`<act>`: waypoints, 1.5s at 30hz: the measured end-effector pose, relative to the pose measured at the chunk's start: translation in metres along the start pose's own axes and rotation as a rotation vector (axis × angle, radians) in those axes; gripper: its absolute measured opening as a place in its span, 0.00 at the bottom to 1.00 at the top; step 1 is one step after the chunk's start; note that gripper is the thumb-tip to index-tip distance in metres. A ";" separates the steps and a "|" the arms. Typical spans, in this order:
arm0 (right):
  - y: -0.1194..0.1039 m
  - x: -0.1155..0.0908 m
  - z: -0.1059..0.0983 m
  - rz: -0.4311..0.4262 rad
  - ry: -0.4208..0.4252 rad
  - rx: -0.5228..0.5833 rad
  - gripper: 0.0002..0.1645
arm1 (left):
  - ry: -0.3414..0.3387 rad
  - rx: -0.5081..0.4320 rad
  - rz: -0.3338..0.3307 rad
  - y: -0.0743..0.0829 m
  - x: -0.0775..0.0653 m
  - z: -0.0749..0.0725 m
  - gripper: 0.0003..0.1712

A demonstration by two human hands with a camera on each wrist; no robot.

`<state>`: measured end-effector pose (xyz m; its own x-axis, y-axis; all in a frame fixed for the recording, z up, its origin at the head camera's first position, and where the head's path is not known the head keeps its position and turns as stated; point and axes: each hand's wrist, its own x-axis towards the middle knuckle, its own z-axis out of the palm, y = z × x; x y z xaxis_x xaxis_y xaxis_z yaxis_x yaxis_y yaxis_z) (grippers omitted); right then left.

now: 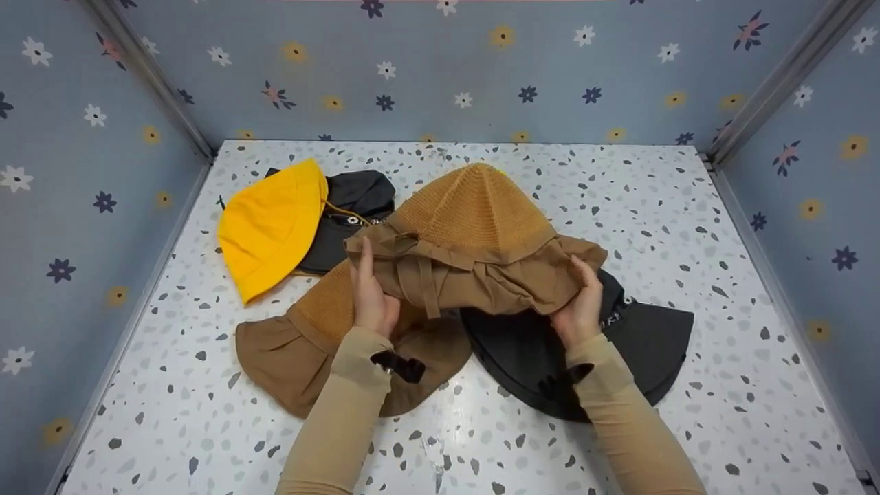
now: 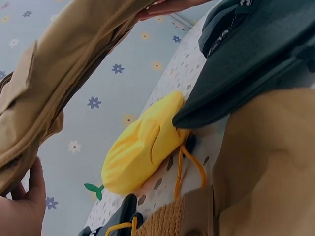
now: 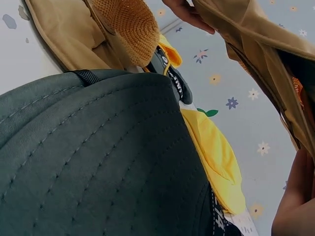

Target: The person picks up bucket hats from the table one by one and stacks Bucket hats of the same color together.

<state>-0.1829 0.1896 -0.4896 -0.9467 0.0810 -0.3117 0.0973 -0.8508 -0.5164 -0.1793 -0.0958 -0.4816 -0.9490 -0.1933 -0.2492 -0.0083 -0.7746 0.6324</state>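
A sun hat point(image 1: 474, 213) with a woven tan crown and a gathered brown cloth brim is held up above the other hats, crown pointing away. My left hand point(image 1: 373, 299) grips the brim's left side, near a small cloth bow. On the right side, my right hand point(image 1: 581, 299) pinches the same brim point(image 3: 266, 44). Below my left forearm lies a second brown sun hat point(image 1: 275, 344) with a woven crown. Under my right hand is a black hat point(image 1: 653, 344) with a wide stitched brim, partly covered by my arm.
A yellow bucket hat point(image 1: 271, 234) leans over another black hat point(image 1: 361, 192) at the back left. Behind the held hat, mostly hidden in the head view, sits a second yellow hat point(image 2: 142, 142). Flower-patterned walls point(image 1: 440, 69) enclose the speckled table point(image 1: 742, 385) at the back and sides.
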 end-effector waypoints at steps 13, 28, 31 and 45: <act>0.002 0.003 0.001 -0.033 -0.096 0.038 0.30 | 0.065 0.102 0.049 0.018 0.000 -0.021 0.35; 0.016 -0.001 -0.004 0.014 -0.089 -0.168 0.22 | 0.204 0.204 0.196 0.041 -0.001 -0.049 0.17; 0.019 -0.003 -0.004 0.020 -0.075 -0.212 0.21 | 0.221 0.207 0.212 0.049 -0.003 -0.056 0.19; 0.045 -0.013 0.000 0.047 -0.113 -0.509 0.14 | 0.360 0.225 0.274 0.081 -0.017 -0.090 0.13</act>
<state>-0.1657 0.1504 -0.5086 -0.9622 -0.0321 -0.2705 0.2510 -0.4902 -0.8347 -0.1357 -0.2099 -0.4923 -0.7571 -0.5976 -0.2641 0.1203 -0.5248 0.8427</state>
